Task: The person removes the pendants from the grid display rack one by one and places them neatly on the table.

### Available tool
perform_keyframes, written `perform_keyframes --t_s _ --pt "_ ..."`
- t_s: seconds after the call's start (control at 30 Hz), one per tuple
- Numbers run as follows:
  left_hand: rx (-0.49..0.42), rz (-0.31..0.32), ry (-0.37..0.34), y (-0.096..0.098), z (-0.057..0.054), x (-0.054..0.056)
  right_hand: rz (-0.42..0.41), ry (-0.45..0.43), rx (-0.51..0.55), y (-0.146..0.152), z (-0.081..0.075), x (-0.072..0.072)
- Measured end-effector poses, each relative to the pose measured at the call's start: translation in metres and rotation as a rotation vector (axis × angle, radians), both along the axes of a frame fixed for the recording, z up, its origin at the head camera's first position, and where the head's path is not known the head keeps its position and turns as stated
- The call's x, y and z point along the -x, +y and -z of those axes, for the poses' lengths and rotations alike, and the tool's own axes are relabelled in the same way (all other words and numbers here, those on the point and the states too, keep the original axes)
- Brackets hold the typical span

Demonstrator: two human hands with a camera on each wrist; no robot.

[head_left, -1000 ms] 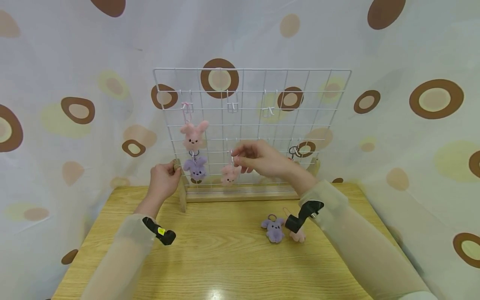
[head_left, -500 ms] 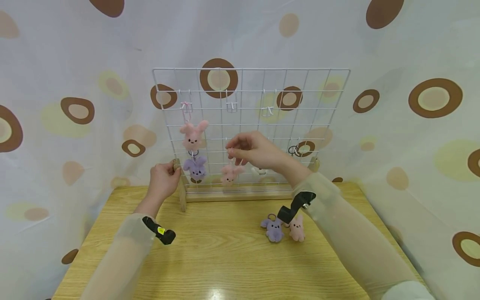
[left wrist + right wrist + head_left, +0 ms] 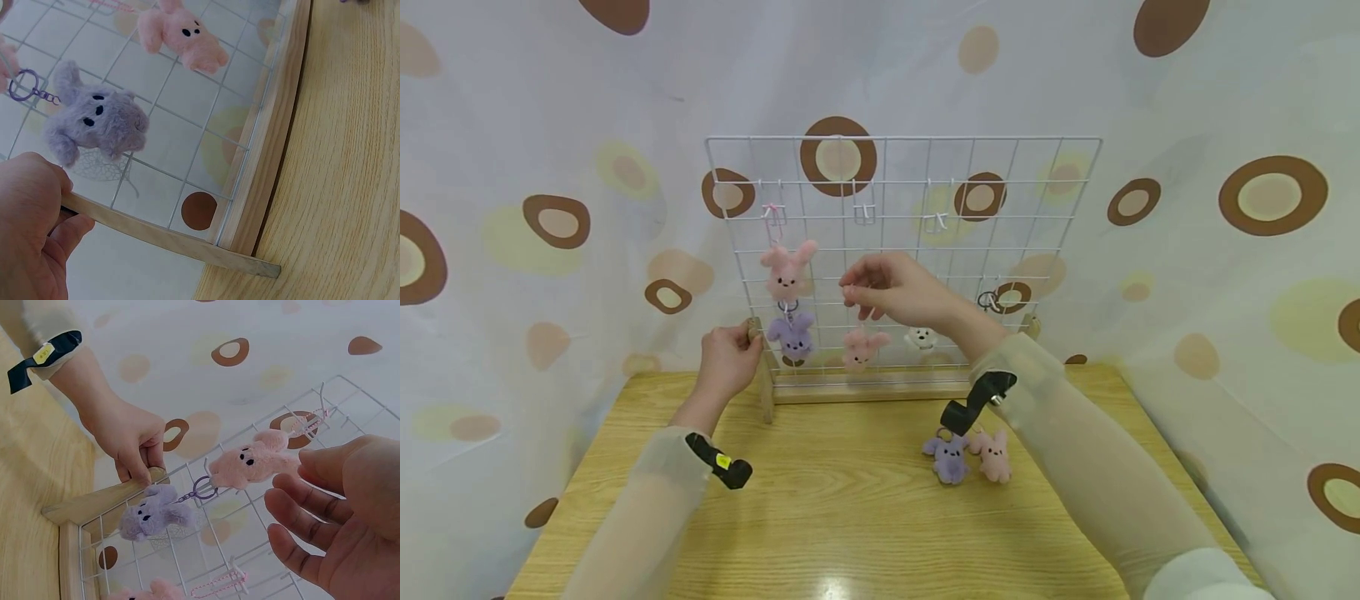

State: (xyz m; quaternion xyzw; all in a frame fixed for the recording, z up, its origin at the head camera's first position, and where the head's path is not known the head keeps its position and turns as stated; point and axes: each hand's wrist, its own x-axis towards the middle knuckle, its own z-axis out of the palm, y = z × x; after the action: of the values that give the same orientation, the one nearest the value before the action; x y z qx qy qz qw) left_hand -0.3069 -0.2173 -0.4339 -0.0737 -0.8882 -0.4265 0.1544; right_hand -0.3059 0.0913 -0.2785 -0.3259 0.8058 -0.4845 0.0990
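My left hand (image 3: 727, 360) grips the top of the wooden post (image 3: 144, 229) at the left end of a white wire grid rack (image 3: 902, 137). In front of the grid's middle, my right hand (image 3: 898, 290) has loosely bent fingers with nothing between them. Just below it, a pink plush bunny keychain (image 3: 860, 348) hangs by its cord (image 3: 219, 584), looped on a hook. To the left hang another pink bunny keychain (image 3: 786, 273) and, under it, a purple bunny keychain (image 3: 94, 119) on a purple ring.
A white plush keychain (image 3: 921, 337) hangs behind my right wrist, with a dark key ring (image 3: 987, 300) farther right. On the wooden table (image 3: 820, 517) lie a purple bunny (image 3: 951, 460) and a pink bunny (image 3: 994, 457). Bare hooks (image 3: 936, 222) stick out of the upper grid.
My right hand has moved up and left, away from the pink bunny's cord, uncovering the white plush. The bunny stays hanging on the grid. The left hand has kept still.
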Motion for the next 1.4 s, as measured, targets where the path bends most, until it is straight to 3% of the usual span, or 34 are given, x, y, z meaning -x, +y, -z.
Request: perform_keyframes --t_s 0.33,0.93,1.4 --pt "-0.018 -0.011 -0.038 0.000 -0.003 -0.004 0.008 0.025 0.008 -0.017 -0.007 0.005" --pt "0.033 -0.004 0.037 -0.002 0.000 -0.004 -0.049 0.080 0.012 -0.048 -0.023 0.007" --pt "0.015 -0.018 0.035 0.004 -0.001 -0.005 0.015 0.082 -0.004 -0.065 -0.034 0.016"
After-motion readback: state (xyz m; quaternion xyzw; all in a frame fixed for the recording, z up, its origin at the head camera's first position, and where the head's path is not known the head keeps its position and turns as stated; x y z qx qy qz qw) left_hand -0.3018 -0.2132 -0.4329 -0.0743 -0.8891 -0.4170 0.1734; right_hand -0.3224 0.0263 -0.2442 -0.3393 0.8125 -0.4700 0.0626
